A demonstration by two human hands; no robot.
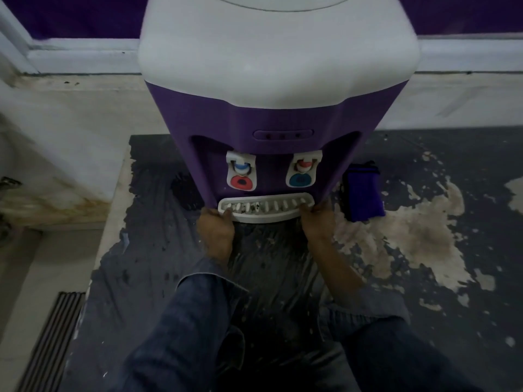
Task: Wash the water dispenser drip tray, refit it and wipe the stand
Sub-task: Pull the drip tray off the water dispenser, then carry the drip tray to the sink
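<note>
A purple and white water dispenser [271, 114] stands on a dark, worn stand top [175, 264]. Its white slotted drip tray [264, 209] sits at the foot of the front recess, below the two taps. My left hand [216, 230] grips the tray's left end, fingers curled over the rim. Gripping the right end is my right hand [314, 222], thumb on the grille. Both arms wear dark blue sleeves. Dirt specks show in the tray's middle slots.
A folded purple cloth [362, 190] lies on the stand just right of the dispenser. The dark covering is peeled to pale patches [410, 230] on the right. A pale ledge runs behind, and a ribbed grate [53, 338] lies at lower left.
</note>
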